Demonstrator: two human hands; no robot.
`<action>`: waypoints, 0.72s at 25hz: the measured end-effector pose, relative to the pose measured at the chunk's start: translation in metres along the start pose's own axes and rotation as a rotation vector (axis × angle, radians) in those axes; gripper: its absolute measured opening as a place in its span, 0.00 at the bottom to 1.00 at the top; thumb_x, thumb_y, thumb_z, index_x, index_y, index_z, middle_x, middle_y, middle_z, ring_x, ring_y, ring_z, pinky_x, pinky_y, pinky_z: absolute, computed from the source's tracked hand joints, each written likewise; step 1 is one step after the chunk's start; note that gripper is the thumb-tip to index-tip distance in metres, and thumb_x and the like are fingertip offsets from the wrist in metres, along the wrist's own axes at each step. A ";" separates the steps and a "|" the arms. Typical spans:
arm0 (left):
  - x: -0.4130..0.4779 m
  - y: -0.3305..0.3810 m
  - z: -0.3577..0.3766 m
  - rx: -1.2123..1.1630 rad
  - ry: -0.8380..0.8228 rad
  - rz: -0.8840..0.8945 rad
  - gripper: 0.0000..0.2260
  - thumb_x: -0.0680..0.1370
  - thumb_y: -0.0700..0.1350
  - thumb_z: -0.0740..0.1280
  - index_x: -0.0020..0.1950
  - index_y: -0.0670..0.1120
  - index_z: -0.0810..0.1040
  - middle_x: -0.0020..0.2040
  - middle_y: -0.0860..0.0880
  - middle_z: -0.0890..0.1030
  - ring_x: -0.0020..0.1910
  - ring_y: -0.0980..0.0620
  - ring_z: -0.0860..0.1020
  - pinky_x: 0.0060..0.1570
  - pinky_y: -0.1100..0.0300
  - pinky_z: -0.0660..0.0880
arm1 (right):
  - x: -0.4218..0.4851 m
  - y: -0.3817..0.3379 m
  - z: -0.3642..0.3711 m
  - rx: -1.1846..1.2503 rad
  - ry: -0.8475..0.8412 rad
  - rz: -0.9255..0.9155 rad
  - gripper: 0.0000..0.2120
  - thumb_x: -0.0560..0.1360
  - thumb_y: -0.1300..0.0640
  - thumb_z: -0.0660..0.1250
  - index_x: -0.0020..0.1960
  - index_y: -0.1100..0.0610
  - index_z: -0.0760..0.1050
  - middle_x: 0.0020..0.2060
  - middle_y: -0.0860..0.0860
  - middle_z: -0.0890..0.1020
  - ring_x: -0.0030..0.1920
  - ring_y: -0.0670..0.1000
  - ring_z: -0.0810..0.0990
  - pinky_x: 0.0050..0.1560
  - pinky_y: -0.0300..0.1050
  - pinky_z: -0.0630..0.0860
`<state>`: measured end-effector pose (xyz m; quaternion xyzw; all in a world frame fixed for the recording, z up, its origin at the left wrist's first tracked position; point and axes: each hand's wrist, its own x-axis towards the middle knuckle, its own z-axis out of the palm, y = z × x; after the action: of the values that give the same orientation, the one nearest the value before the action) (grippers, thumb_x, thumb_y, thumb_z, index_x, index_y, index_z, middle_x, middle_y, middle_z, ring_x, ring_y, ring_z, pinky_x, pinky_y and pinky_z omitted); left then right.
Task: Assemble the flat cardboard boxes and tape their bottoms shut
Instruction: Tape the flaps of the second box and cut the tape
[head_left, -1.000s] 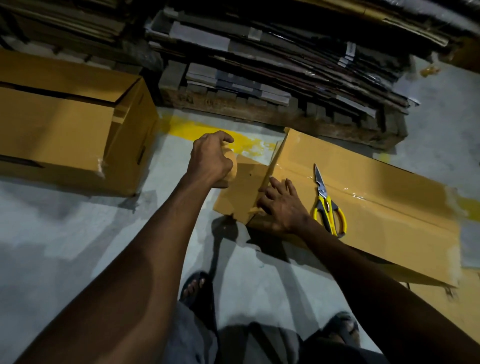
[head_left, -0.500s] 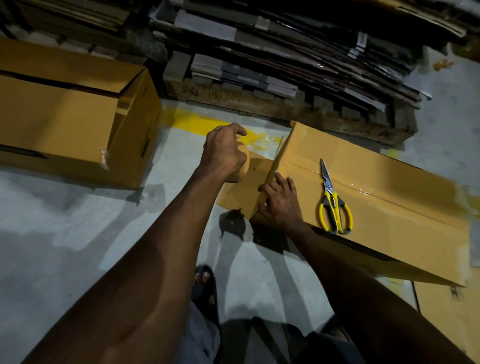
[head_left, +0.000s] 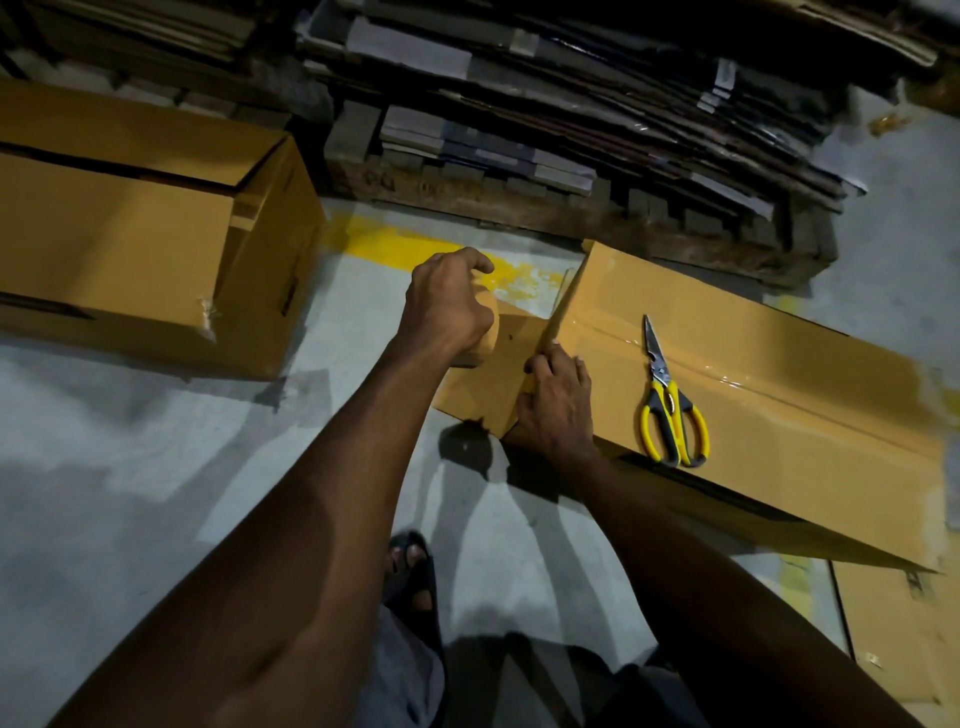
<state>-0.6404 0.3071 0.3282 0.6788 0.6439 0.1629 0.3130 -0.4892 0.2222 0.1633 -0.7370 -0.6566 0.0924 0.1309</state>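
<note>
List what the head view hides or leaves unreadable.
Head view only.
Tape roll: mostly hidden under the left hand.
Box being taped: near corner covered by the right hand.
Dark mark on assembled box: too small to identify.
Flat cardboard stack: cut off by top edge.

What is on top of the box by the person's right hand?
Yellow-handled scissors lie on the box, across a shiny strip of clear tape. The right hand presses the box's end edge. What is inside cannot be seen; closed flaps cover it.

left hand (head_left: 449, 306) grips tape (head_left: 485, 344), right hand (head_left: 558, 402) presses box (head_left: 779, 395)
</note>
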 end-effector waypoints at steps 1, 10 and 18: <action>-0.001 -0.001 0.000 0.004 0.001 0.004 0.24 0.72 0.35 0.69 0.66 0.52 0.75 0.65 0.49 0.75 0.65 0.46 0.69 0.52 0.61 0.67 | 0.001 0.001 0.001 0.010 0.003 0.008 0.18 0.71 0.60 0.67 0.60 0.58 0.74 0.67 0.57 0.72 0.75 0.56 0.63 0.76 0.60 0.54; -0.002 0.002 -0.001 -0.009 -0.003 0.006 0.24 0.72 0.35 0.70 0.65 0.52 0.75 0.64 0.49 0.76 0.64 0.47 0.69 0.49 0.62 0.64 | -0.002 0.027 -0.005 0.017 -0.219 -0.218 0.24 0.72 0.45 0.67 0.64 0.56 0.75 0.77 0.56 0.60 0.79 0.58 0.46 0.76 0.63 0.39; -0.006 0.007 0.001 -0.037 -0.006 -0.004 0.24 0.72 0.35 0.70 0.66 0.52 0.75 0.65 0.48 0.75 0.65 0.47 0.69 0.48 0.62 0.65 | -0.006 0.034 -0.010 -0.060 -0.208 -0.305 0.12 0.75 0.48 0.66 0.55 0.52 0.81 0.75 0.59 0.63 0.78 0.64 0.53 0.74 0.71 0.51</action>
<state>-0.6350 0.3010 0.3333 0.6721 0.6413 0.1720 0.3278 -0.4550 0.2117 0.1616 -0.6190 -0.7732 0.1277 0.0526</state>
